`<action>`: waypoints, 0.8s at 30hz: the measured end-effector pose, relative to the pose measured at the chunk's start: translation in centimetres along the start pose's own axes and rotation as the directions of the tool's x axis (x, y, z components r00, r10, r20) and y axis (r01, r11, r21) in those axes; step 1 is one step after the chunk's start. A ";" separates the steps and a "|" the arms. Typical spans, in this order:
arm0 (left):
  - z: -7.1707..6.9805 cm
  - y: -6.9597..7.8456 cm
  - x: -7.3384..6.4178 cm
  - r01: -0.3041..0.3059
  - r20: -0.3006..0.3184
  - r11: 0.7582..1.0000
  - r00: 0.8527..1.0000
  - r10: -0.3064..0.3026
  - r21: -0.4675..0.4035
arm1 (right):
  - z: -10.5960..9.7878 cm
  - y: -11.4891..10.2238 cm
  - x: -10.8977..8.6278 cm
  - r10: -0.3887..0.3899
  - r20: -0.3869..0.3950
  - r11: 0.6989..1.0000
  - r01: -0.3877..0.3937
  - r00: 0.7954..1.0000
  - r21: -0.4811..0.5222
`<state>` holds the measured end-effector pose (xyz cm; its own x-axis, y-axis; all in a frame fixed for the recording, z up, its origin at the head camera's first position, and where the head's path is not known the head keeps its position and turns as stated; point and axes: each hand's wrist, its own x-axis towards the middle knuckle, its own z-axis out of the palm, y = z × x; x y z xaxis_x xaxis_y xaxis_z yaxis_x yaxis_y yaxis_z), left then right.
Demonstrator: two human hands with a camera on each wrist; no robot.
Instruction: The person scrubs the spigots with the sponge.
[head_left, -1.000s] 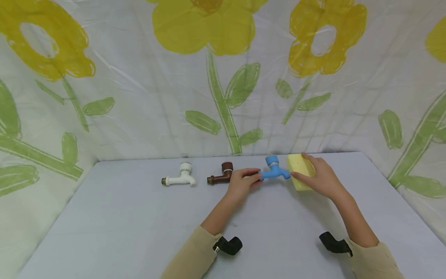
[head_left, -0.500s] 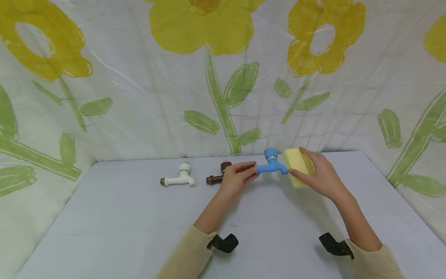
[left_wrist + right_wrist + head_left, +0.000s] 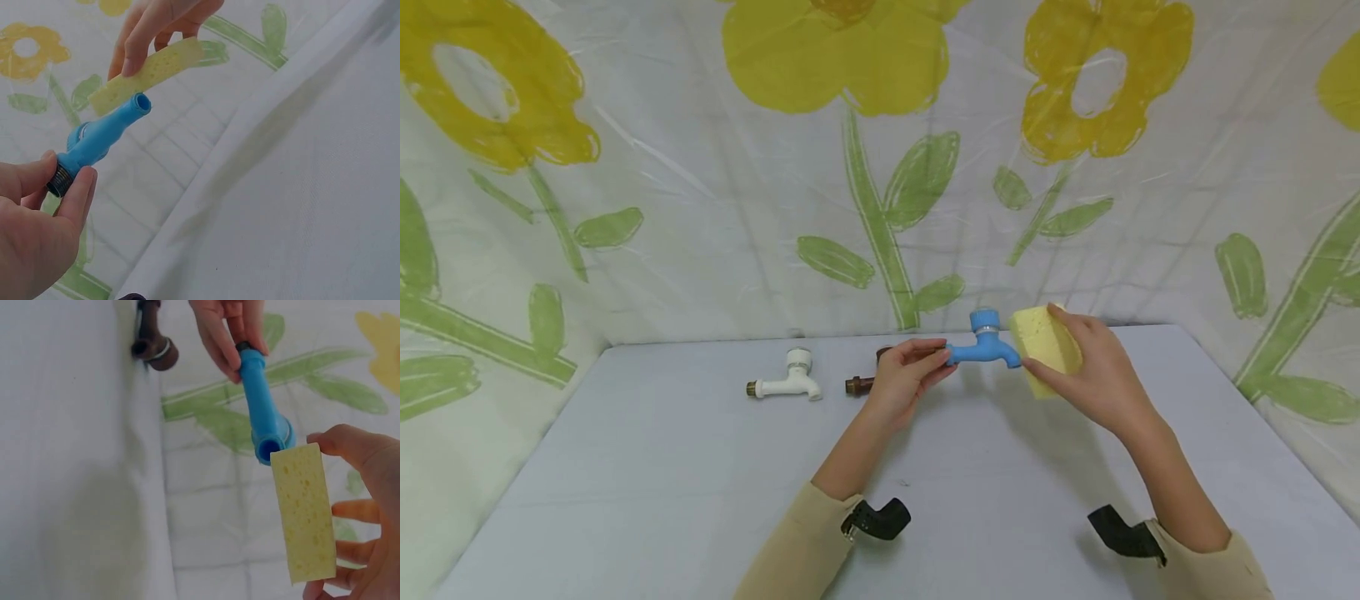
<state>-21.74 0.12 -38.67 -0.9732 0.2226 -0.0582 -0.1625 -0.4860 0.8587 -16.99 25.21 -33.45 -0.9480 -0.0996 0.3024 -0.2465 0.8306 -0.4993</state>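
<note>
While the left hand (image 3: 901, 383) pinches a blue tap (image 3: 980, 352), the right hand (image 3: 1099, 375) grips a porous, oblong sponge (image 3: 303, 512).

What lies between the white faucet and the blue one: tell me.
In the head view, the brown faucet and the left hand, which partly hides it, lie between the white faucet and the blue faucet.

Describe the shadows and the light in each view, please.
Head: even light, soft shadow on the table below the right hand; left wrist: dimmer, long soft shadow across it; right wrist: dim, broad blurred shadow, pores clear on the sponge.
</note>
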 end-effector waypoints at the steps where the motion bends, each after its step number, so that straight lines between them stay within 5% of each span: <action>1: 0.0 0.0 0.0 -0.002 -0.001 1.000 1.000 0.002 0.000 | 0.0 -0.1 -0.1 -0.003 -0.008 1.000 0.003 1.000 -0.003; 17: 0.4 0.6 -0.3 -0.056 -0.017 0.997 0.998 0.055 -0.056 | 0.0 -1.6 -0.6 -0.034 -0.021 0.999 0.034 0.999 0.010; 24: 0.4 0.8 -0.5 -0.031 -0.027 0.996 0.999 0.029 -0.089 | 0.9 -2.3 -0.8 -0.079 -0.015 0.996 0.080 0.997 0.041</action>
<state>-21.35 0.01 -37.74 -0.9814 0.1859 -0.0472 -0.1461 -0.5657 0.8115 -15.84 22.89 -33.23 -0.9223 -0.1566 0.3534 -0.3293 0.7969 -0.5065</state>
